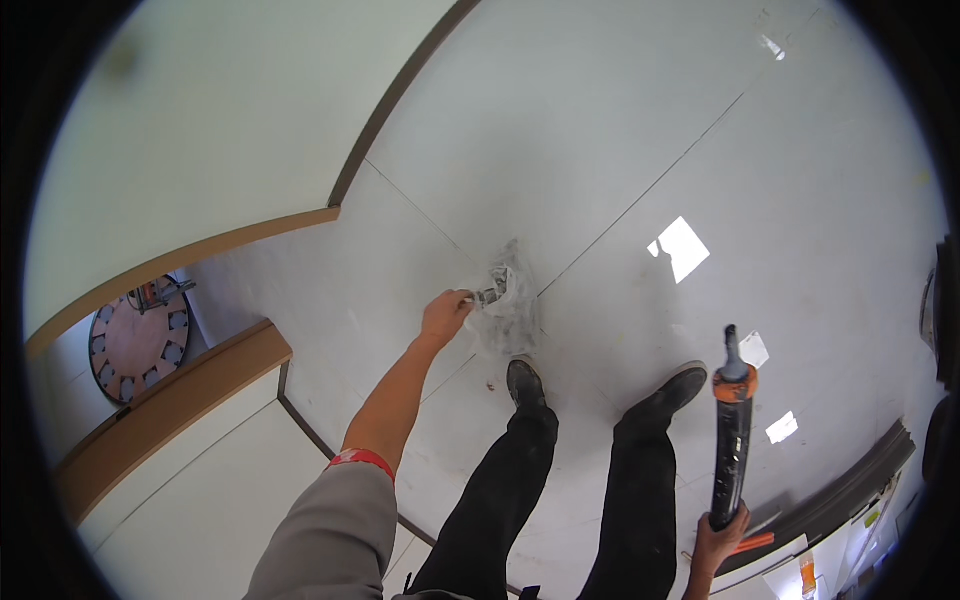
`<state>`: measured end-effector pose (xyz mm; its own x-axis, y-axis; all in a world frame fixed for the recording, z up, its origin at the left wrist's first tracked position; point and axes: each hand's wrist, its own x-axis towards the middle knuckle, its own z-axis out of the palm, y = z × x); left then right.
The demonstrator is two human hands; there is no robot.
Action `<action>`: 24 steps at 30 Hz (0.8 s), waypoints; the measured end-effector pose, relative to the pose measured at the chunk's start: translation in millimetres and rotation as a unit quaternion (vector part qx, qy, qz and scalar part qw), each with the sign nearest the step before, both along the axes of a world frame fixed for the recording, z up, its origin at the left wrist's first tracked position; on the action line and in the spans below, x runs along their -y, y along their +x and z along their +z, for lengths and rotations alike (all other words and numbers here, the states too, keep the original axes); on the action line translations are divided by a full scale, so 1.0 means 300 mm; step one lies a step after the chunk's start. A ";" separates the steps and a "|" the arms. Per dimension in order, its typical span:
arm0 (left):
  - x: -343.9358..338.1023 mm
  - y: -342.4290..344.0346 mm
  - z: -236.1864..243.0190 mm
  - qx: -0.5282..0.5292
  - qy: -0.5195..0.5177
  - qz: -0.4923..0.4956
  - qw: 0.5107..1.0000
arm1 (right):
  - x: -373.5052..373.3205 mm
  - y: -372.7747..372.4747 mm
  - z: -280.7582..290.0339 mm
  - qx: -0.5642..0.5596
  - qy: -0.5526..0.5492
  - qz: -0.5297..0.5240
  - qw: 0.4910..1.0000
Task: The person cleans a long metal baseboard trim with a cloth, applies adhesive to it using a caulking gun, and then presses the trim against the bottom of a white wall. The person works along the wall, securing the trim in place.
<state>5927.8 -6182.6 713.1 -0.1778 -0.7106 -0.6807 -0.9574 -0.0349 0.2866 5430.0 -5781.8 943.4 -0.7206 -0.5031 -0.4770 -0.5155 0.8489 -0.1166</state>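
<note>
My left hand (446, 316) reaches forward over the floor, its fingers pinched on the edge of a crumpled, see-through plastic bag (515, 318). Dark and whitish bits show inside the bag, too blurred to name. At the lower right, my right hand (722, 538) is closed round the rear end of a caulking gun (733, 450). This gun has a black, scuffed barrel, an orange ring at the front and a grey nozzle pointing up and away. Part of its orange handle shows beside my right hand.
Pale floor tiles (600, 130) with dark joints spread ahead. At the left, a doorway with a brown wooden frame (190, 385) opens onto a round patterned piece (140, 345). Dark baseboard (400, 85) edges the wall. Several boxes and papers (800, 575) lie at the lower right.
</note>
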 end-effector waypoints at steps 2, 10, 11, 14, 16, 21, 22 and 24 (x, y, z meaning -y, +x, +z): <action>-0.032 -0.062 -0.068 -0.024 -0.010 -0.002 1.000 | -0.062 -0.011 -0.034 -0.024 0.017 0.002 1.000; -0.105 -0.246 -0.114 0.094 -0.189 0.042 0.977 | -0.180 -0.016 -0.080 -0.054 0.072 -0.026 0.996; -0.122 -0.231 -0.152 0.114 -0.223 0.027 0.968 | -0.183 -0.025 -0.077 -0.040 0.068 -0.027 0.997; -0.125 -0.192 -0.217 0.154 -0.125 0.047 0.979 | -0.165 -0.038 -0.058 -0.026 0.053 -0.019 0.998; -0.098 -0.178 -0.265 0.178 -0.039 0.036 0.983 | -0.164 -0.041 -0.037 -0.029 0.063 -0.017 0.997; -0.014 -0.254 -0.302 0.177 -0.022 -0.077 0.981 | -0.172 -0.043 0.003 -0.009 0.078 -0.054 0.995; -0.013 -0.232 -0.256 0.168 -0.059 -0.097 0.979 | -0.165 -0.051 0.013 0.000 0.076 -0.051 0.996; -0.001 -0.236 -0.192 0.144 -0.081 -0.157 0.974 | -0.183 -0.029 0.031 -0.018 0.082 -0.075 0.994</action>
<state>5857.1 -6182.3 655.4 -0.2225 -0.7537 -0.6184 -0.9548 0.2966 -0.0180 5421.4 -5726.9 952.7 -0.7995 -0.3066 -0.5165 -0.3837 0.9223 0.0463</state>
